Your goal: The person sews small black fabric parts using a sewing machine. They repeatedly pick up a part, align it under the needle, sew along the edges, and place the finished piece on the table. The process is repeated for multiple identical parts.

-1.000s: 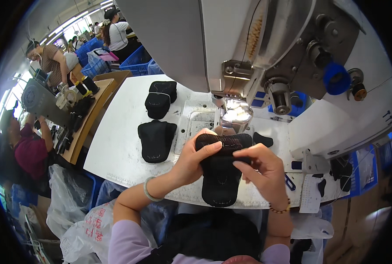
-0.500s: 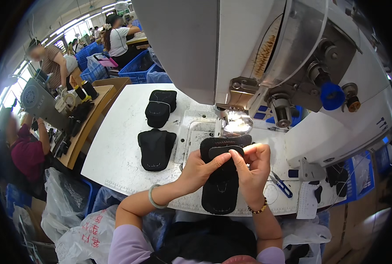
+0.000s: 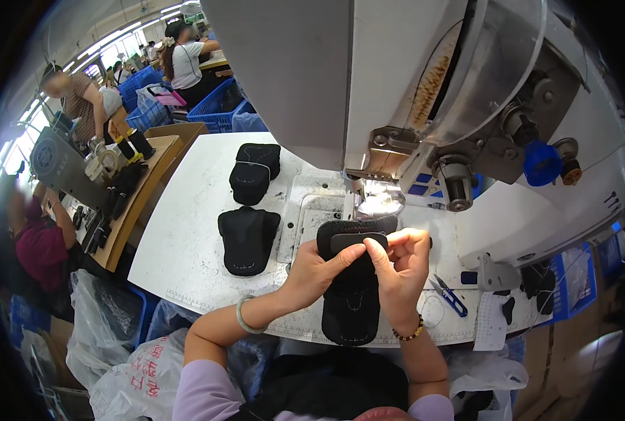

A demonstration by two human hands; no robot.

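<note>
A black fabric shoe-upper piece (image 3: 352, 309) lies on the white sewing table (image 3: 186, 238) in front of me, its top end under the sewing machine's needle area (image 3: 379, 203). My left hand (image 3: 316, 270) and my right hand (image 3: 400, 270) both pinch a small black strap piece (image 3: 358, 242) held across the top of the upper. Their fingertips meet on that strap just below the lit needle plate.
A large grey-white sewing machine (image 3: 425, 91) fills the upper right. One black fabric piece (image 3: 247, 238) and a stack (image 3: 253, 168) lie at left on the table. Blue-handled snips (image 3: 449, 296) lie at right. Plastic bags, blue crates and other workers are at left.
My head has moved closer to the machine. Both hands have shifted the black upper and strap up toward the needle, with the fingers drawn closer together on the strap.
</note>
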